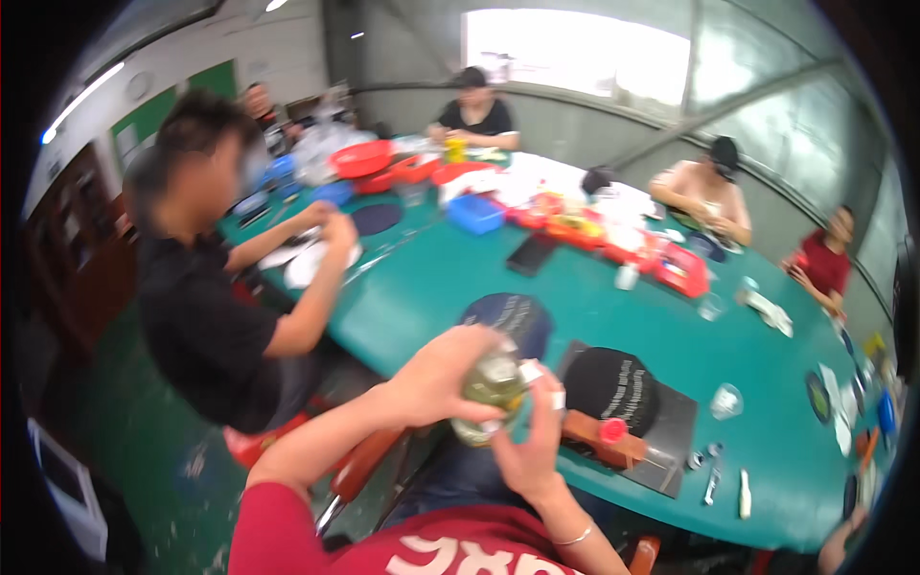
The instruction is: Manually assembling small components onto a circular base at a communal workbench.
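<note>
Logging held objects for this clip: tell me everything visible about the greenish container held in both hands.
The greenish container is a small rounded jar or bottle, seemingly translucent glass or plastic with yellow-green contents; blur hides finer detail. A pale band or label shows low on it. It is held in the air, off the green table's near edge. The left hand wraps its left side and top, while the right hand cups it from below and right.

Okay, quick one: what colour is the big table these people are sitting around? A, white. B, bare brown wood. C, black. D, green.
D: the table shows a green top between the trays and tools, under the person's hands, left hand and right hand, which hold a small greenish bottle.
</note>
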`<state>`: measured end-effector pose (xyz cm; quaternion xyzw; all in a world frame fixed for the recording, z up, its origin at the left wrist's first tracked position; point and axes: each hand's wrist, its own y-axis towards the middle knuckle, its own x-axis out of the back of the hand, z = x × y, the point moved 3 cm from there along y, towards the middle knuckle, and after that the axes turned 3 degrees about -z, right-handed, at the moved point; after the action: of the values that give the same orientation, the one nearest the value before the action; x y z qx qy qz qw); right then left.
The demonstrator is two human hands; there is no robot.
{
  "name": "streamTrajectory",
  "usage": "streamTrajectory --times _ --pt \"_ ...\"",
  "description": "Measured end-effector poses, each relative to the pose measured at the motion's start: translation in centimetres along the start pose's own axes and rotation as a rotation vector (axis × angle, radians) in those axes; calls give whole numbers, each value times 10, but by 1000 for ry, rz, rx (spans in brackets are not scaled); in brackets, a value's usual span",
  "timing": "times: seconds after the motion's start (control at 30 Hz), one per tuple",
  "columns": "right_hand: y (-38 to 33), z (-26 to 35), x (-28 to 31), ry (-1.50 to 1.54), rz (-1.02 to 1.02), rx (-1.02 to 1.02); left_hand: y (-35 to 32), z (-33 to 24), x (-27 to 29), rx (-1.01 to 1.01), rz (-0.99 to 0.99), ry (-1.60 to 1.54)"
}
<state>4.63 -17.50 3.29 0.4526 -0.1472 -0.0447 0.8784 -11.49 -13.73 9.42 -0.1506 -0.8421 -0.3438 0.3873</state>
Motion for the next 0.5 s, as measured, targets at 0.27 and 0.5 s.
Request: streamTrajectory --times 0.27,0.5 --pt "6 -6 -12 92 -65 214 -19 35 -18 101 -253 -308" --pt "-7 -26 -15 77 -100 289 -9 26 -32 140 -296 -560"
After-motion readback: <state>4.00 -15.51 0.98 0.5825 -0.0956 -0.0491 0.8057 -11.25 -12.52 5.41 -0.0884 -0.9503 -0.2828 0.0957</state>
